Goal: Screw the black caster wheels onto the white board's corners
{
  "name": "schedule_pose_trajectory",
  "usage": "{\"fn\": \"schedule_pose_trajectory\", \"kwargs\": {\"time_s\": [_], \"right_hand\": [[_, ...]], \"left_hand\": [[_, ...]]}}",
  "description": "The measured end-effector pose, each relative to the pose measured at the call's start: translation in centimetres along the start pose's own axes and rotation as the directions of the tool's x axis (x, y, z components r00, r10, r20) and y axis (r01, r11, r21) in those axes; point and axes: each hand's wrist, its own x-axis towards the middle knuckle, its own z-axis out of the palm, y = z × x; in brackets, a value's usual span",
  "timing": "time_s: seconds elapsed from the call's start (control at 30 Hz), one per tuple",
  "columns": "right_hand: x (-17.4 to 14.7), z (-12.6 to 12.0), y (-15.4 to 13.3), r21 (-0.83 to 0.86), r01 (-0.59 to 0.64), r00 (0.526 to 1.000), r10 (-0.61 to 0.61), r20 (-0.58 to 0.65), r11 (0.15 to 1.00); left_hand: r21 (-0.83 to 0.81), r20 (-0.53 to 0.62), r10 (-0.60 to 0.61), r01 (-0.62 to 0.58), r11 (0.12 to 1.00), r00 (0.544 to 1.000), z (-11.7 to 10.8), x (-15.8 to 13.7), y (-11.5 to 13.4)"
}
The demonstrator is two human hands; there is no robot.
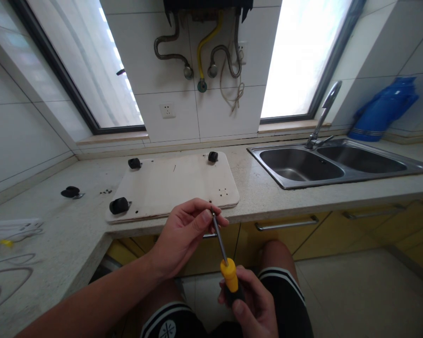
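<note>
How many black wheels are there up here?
4. Three sit on the white board: near-left wheel, far-left wheel and far-right wheel. The fourth wheel lies on the counter, left of the board.

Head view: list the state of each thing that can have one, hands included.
Left hand: fingers at the tip of the screwdriver; what they pinch is unclear.
Right hand: closed around the screwdriver's handle.
Screwdriver: held, tip pointing away from the person.
Board: flat on the counter.
Three casters: at the board's corners.
Loose caster: on the counter, left of the board.
Faucet: no stream showing.
Cabinet front: shut.
</note>
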Motion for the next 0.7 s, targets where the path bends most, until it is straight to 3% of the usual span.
{"fn": "schedule_pose_trajectory", "kwargs": {"time_s": [0.3,0.43,0.57,0.7], "right_hand": [[0.1,-0.4,0.0,-0.017,-0.034,0.999,0.034,0.006,0.999],[-0.3,-1.0,1.3,0.002,0.006,1.000,-0.006,-0.022,1.000],[-0.6,-2.1,1.9,-0.025,-0.046,0.999,0.045,-0.019,0.999],[-0.3,-3.2,1.8,-0.049,-0.073,0.997,0.073,0.001,0.996]], "left_hand": [[0.014,0.001,0.008,-0.008,1.000,1.000,-0.4,0.3,-0.4],[0.065,-0.065,0.039,-0.035,0.997,0.997,-0.7,1.3,-0.8],[0.176,-0.167,0.113,-0.083,0.981,0.980,-1.9,4.6,-1.2],[0.356,-0.229,0.244,-0.152,0.922,0.942,-4.5,10.7,-1.5]]}}
